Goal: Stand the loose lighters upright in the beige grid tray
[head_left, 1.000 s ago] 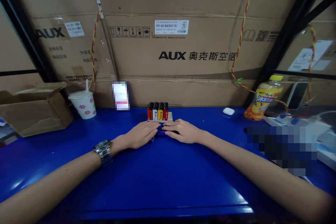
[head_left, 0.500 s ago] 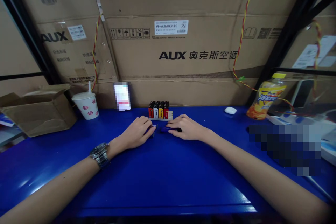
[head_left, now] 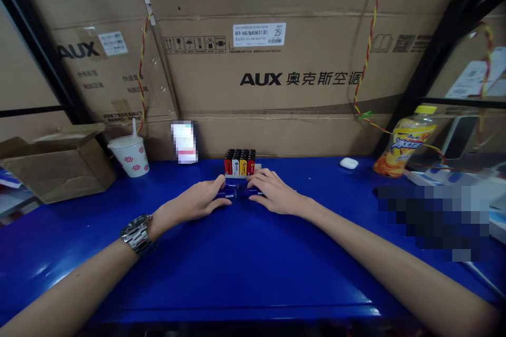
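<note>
My left hand [head_left: 200,198], with a watch on the wrist, has its thumb and fingers around two blue lighters [head_left: 226,194] lying side by side on the tabletop. Facing it, my right hand [head_left: 275,192] pinches another dark blue lighter [head_left: 253,191] between thumb and fingers; its palm hides part of it. A small gap separates the lighters of the two hands. Just behind them a block of upright lighters [head_left: 239,164], with red, white and yellow ones in front, stands in a pale tray [head_left: 258,167].
On the blue table [head_left: 237,268], a paper cup [head_left: 130,157] with a straw and an open carton [head_left: 59,171] stand left. A lit phone [head_left: 184,142] leans at the back. Rightward are a white earbud case [head_left: 348,163], a drink bottle [head_left: 407,145] and a blurred dark object [head_left: 430,221].
My left hand has drawn slightly left and its thumb and fingers have spread, so two blue lighters now show. My right hand stays by its lighter. The view has tilted down slightly.
</note>
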`<state>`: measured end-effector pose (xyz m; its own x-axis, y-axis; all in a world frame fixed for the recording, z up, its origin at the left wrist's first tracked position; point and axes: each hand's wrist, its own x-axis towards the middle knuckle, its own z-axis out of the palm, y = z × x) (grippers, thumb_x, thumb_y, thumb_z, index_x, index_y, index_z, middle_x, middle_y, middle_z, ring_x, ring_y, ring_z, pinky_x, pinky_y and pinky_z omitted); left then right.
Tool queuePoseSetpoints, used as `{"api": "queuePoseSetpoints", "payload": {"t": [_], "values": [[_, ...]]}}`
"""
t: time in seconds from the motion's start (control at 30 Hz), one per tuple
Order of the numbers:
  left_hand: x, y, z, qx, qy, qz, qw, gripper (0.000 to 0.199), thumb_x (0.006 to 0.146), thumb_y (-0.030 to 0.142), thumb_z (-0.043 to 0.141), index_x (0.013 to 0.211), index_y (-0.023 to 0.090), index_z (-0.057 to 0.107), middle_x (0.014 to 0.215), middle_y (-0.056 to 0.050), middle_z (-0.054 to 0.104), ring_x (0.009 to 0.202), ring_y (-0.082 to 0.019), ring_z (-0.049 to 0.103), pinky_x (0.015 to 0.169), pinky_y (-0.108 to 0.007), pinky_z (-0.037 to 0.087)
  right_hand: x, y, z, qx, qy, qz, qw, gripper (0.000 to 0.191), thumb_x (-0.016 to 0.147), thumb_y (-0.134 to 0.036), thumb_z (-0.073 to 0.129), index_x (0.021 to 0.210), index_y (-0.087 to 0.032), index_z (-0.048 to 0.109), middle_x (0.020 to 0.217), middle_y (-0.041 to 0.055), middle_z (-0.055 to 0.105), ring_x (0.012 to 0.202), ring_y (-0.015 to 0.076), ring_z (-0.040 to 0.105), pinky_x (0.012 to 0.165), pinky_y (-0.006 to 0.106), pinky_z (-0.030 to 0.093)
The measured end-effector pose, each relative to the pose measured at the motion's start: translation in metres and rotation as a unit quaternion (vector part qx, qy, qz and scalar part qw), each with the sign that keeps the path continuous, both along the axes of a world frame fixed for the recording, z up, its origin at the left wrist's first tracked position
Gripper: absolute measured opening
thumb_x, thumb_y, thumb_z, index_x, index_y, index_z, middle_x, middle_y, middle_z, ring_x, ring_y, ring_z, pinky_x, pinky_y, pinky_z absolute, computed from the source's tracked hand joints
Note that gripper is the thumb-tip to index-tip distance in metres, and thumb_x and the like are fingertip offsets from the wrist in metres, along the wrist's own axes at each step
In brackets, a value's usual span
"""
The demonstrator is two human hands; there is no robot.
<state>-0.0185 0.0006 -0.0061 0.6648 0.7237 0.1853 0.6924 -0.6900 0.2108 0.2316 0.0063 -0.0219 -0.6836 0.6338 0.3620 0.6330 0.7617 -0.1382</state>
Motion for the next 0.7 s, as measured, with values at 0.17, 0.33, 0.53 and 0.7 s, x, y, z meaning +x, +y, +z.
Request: {"api": "queuePoseSetpoints", "payload": {"t": [0.17, 0.33, 0.53, 0.7], "values": [[0.003, 0.002, 0.001, -0.019, -0.118, -0.007, 0.993, 0.03, 0.083, 0.045, 0.059, 0.095, 0.018, 0.058, 0.085, -0.004, 0.067, 0.068, -0.016, 0.058, 0.061, -0.026, 0.041, -0.003, -0.001, -0.002, -0.056, 0.121, -0.041, 0.99, 0.018, 0.091, -0.029, 0.048, 0.105, -0.019, 0.046, 0.1, 0.0102, 0.063, 0.085, 0.0208, 0.056, 0.073, 0.035, 0.044], [0.011, -0.002, -0.001, -0.014, -0.207, 0.073, 0.976, 0.031, 0.078, 0.037, 0.063, 0.102, 0.017, 0.062, 0.074, 0.0, 0.064, 0.058, -0.012, 0.051, 0.057, -0.025, 0.04, -0.006, 0.002, -0.004, -0.136, 0.263, -0.04, 0.954, 0.027, 0.089, -0.032, 0.049, 0.113, -0.021, 0.043, 0.087, 0.0046, 0.063, 0.068, 0.0155, 0.057, 0.062, 0.03, 0.043], [0.016, -0.006, -0.001, -0.032, -0.237, 0.067, 0.969, 0.026, 0.08, 0.042, 0.061, 0.084, 0.017, 0.066, 0.079, -0.003, 0.062, 0.067, -0.014, 0.052, 0.064, -0.028, 0.043, -0.011, -0.004, 0.003, -0.278, 0.403, -0.015, 0.872, 0.014, 0.087, -0.032, 0.048, 0.094, -0.021, 0.042, 0.065, -0.0035, 0.054, 0.048, 0.009, 0.046, 0.05, 0.025, 0.038], [0.022, -0.008, -0.003, -0.153, -0.321, 0.044, 0.933, 0.032, 0.088, 0.047, 0.046, 0.092, 0.016, 0.053, 0.083, -0.006, 0.062, 0.067, -0.014, 0.057, 0.064, -0.031, 0.046, -0.016, -0.004, 0.004, -0.388, 0.529, 0.007, 0.755, 0.025, 0.083, -0.042, 0.051, 0.076, -0.02, 0.045, 0.049, -0.0093, 0.031, 0.04, 0.0051, 0.023, 0.04, 0.021, 0.016]]}}
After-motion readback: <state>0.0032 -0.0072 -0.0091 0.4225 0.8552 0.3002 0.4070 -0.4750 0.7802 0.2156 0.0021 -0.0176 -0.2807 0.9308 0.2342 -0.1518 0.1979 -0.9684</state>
